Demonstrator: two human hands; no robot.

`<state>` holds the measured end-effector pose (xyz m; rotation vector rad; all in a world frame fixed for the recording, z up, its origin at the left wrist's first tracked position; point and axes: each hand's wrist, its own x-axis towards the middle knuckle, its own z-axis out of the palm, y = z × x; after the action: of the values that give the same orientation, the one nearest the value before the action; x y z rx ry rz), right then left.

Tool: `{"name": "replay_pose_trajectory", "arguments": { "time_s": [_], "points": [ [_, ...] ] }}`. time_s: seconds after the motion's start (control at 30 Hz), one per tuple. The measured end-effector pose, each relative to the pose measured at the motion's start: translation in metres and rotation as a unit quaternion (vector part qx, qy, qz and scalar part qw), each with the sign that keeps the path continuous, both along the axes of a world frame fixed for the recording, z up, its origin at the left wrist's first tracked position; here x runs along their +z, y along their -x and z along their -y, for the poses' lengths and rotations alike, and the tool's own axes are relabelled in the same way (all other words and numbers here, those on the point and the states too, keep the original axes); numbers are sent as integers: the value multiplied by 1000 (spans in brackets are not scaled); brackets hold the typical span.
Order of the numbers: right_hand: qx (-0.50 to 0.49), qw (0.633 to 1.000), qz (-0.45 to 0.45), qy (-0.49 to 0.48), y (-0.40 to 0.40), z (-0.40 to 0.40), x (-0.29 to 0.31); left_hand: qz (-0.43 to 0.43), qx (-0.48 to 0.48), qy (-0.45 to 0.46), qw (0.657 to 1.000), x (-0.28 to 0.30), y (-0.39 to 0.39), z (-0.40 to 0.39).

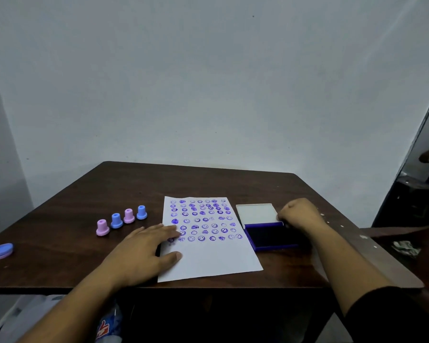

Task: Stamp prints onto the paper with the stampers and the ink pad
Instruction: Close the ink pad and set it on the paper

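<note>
A white paper (216,258) lies on the dark wooden table (134,189), its upper half filled with rows of purple smiley prints. My left hand (144,251) rests flat on the paper's left edge with its fingers spread. To the right of the paper sits the blue ink pad (270,237), open, with its white lid (255,212) folded back behind it. My right hand (300,215) is curled into a fist against the lid's right edge, by the hinge; whatever is inside the fist is hidden. Left of the paper, several stampers stand in a row: pink (102,227), blue (116,220), pink (128,215), blue (141,212).
A round blue and purple cap (2,250) lies near the table's left edge. A grey wall stands close behind the table. Dark furniture (411,199) stands to the right, beyond the table's chipped right edge (362,237).
</note>
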<state>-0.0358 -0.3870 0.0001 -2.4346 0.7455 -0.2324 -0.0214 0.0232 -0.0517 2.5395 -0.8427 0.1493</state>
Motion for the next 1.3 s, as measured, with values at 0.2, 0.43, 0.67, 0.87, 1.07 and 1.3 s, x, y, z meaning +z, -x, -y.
{"name": "replay_pose_trajectory", "arguments": {
  "time_s": [0.2, 0.43, 0.67, 0.87, 1.07, 1.3],
  "points": [
    [-19, 996, 80, -47, 9, 5, -14, -5, -2, -2, 1000, 0, -2, -1],
    [56, 973, 184, -128, 36, 12, -27, -6, -5, 2, 1000, -2, -4, -1],
    [113, 978, 164, -63, 66, 20, -26, -20, -7, -36, 999, 0, -5, 0],
    [137, 983, 120, -3, 76, 24, -24, -27, -3, -45, 999, 3, -3, 2],
    [172, 982, 72, 15, 83, 23, -18, -26, -3, -45, 999, 3, -2, 1],
    [230, 973, 33, -4, 89, 24, -22, -25, -4, -46, 999, 4, -3, 3]
  ]
}}
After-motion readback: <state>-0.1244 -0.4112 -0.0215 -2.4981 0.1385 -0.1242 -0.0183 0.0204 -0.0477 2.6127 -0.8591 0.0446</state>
